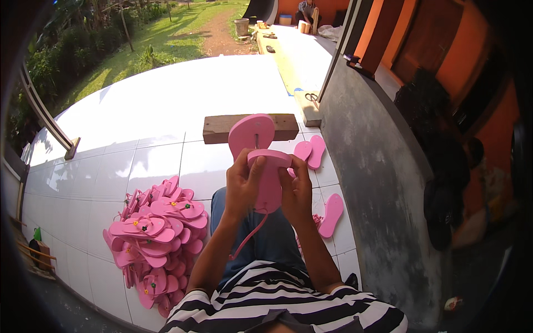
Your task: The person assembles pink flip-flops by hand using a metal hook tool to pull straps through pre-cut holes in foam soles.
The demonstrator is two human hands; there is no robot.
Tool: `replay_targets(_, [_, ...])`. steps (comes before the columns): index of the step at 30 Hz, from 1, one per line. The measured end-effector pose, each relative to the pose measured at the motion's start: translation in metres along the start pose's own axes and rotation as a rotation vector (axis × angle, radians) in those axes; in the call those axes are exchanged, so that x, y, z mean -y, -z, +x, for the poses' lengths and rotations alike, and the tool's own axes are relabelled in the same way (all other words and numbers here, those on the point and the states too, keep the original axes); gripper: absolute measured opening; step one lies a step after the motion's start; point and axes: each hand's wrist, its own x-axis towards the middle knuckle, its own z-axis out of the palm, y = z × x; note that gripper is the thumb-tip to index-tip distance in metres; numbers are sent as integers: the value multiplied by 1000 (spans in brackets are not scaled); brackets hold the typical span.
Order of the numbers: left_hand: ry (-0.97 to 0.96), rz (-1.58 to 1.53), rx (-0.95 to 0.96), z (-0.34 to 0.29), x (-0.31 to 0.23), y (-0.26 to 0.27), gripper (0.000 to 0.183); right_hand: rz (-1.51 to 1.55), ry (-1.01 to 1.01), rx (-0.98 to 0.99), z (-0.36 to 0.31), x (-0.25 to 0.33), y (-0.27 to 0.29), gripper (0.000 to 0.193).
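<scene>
Both my hands are closed on a pink flip-flop sole [270, 186] held over my lap, its far end bent up toward me. My left hand [242, 186] grips its left edge with the thumb on top. The right edge is in my right hand [296, 191]. A thin pink strap [248, 237] dangles from the sole's near end. Just beyond my fingers, another pink sole [251, 130] rests against a wooden block [216, 129]. A thin metal rod [256, 140] shows between the two soles; its lower end is hidden.
A large heap of pink flip-flops [158, 233] lies on the tiles at my left. Loose pink soles [331, 215] are on the floor at right, beside a grey wall [366, 183]. Scissors [312, 99] lie on a small wooden board [307, 111]. Another person [307, 10] sits far back.
</scene>
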Motion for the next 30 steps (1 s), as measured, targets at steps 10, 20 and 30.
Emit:
replay_targets(10, [-6,-1,201,25,1,3,32,135,112,347,51,3,12,52])
replay_targets(20, [51,27,63,14,-9,-9,39,112,-49,-9,28,10,-15,30])
replay_targets(30, [473,67,186,-90,42,6,38,15,-421,-67,-92,-20,16,48])
